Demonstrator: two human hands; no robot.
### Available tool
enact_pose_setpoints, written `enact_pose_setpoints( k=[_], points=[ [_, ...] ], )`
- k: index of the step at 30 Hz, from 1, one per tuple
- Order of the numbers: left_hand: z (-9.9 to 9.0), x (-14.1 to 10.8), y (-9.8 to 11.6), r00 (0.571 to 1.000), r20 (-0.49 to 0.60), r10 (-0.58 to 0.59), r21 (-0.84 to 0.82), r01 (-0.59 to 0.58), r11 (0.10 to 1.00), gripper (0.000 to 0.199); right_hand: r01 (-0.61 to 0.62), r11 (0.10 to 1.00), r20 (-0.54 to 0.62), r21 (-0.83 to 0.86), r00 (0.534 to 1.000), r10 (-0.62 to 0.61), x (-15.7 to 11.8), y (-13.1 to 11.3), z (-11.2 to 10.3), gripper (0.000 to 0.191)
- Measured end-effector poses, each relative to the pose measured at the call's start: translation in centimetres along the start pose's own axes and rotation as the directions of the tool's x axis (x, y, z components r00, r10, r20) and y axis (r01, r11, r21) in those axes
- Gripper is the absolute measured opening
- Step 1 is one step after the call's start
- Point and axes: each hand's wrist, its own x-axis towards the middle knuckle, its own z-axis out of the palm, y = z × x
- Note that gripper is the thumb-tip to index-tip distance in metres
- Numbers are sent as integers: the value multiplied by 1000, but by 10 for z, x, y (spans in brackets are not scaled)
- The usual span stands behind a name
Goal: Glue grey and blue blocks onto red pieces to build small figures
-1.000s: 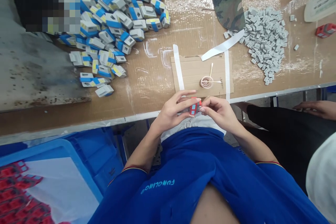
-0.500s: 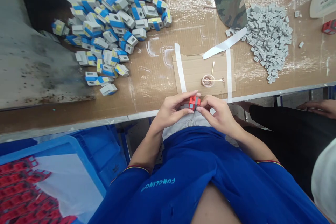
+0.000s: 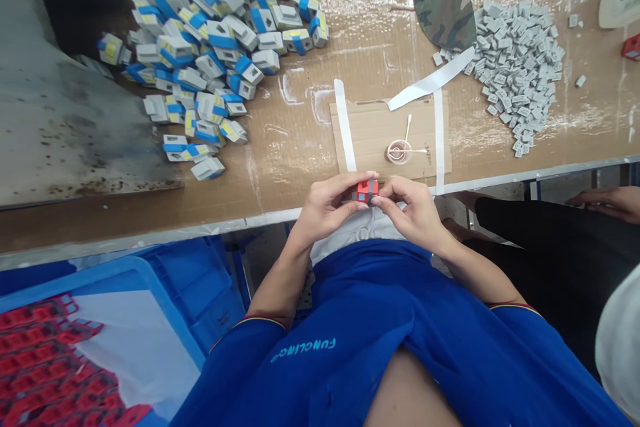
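Observation:
A small red toy vehicle (image 3: 367,191) with a grey band and a pale blue window is held just over the table's front edge. My left hand (image 3: 326,205) is closed around its left side, thumb below and fingers above. My right hand (image 3: 414,211) pinches at its right side with thumb and forefinger; any small piece between those fingertips is hidden. Beyond the hands, a small clear cup (image 3: 399,151) stands on a taped cardboard sheet (image 3: 373,127). One cotton swab (image 3: 409,127) lies behind the cup and another reaches across its rim.
White, blue and yellow toy bodies (image 3: 220,47) are heaped at left. Small grey pieces (image 3: 520,67) form a pile at right beside a camouflage cloth (image 3: 445,0). A blue crate (image 3: 150,307) holds rows of red toys (image 3: 45,360). Another person's hand (image 3: 610,200) rests at far right.
The red toy has turned slightly between my fingers and shifted a little left. Both hands keep their grip. The view has moved slightly.

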Motion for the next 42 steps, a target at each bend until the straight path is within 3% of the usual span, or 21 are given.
enact_pose_setpoints(
  k=[5,10,15,18,25,33,42],
  points=[
    [3,2,3,999,-34,-43,-192,35,981,68,70,995,2,-73,998,-70,-7,0,1,16],
    [2,6,9,992,-11,-129,-172,125,977,47,91,990,53,-110,995,-86,-7,9,-2,13],
    [-1,6,10,985,33,-169,-178,172,969,43,197,978,94,-74,977,-190,-4,11,-3,20],
    [-3,6,11,985,70,-158,-175,169,970,41,201,978,109,-58,975,-194,-3,11,-1,23],
    [-3,5,10,984,26,-174,-153,176,972,44,165,982,116,-97,981,-153,-3,11,0,23],
    [-4,9,9,996,29,-82,-169,86,982,45,206,962,82,-180,978,-194,-10,1,-3,19],
    [-8,12,10,995,95,-13,-52,18,998,40,233,964,187,-126,960,-208,-7,-4,-7,28]
  ],
)
